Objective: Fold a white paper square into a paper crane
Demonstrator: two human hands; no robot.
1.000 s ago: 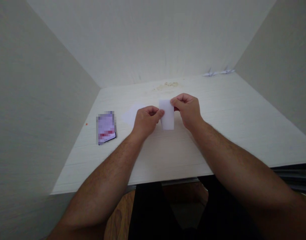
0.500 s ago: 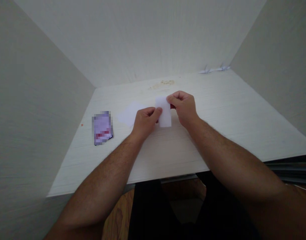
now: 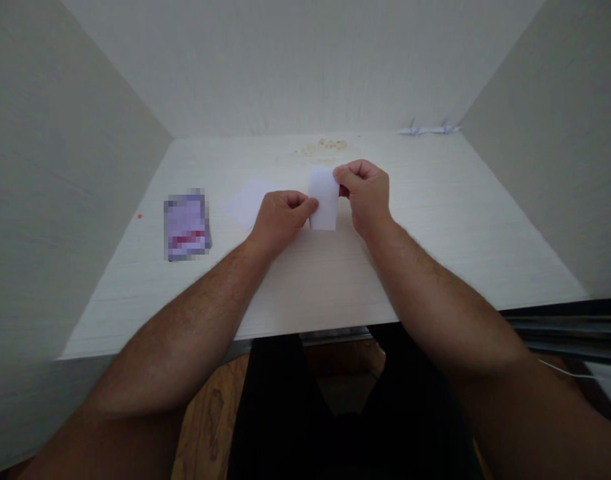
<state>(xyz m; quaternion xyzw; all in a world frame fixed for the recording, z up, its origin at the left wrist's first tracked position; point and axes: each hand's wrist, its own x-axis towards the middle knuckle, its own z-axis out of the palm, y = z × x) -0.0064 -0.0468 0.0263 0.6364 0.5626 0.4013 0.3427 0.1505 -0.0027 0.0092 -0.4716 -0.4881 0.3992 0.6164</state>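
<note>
A small white rectangle of paper [image 3: 324, 203] is held upright between my hands, above the middle of the table. My left hand [image 3: 284, 215] pinches its left edge between thumb and fingers. At the upper right corner, my right hand [image 3: 366, 193] has the paper between thumb and forefinger, its other fingers curled in. Behind my left hand lies a flat white sheet of paper [image 3: 248, 202], partly covered by that hand. Whether the held piece is folded I cannot tell.
On the left of the white table [image 3: 315, 287] lies a blurred phone-like rectangle [image 3: 187, 225]. A small orange speck [image 3: 140, 216] is beside it. Folded white paper pieces [image 3: 429, 129] sit at the back right against the wall. Panels enclose the back and both sides. A brownish stain [image 3: 330, 145] marks the back.
The view has tipped and shifted, so the table sits higher in it. My left thumb has slid toward the paper's left edge; both hands keep their hold.
</note>
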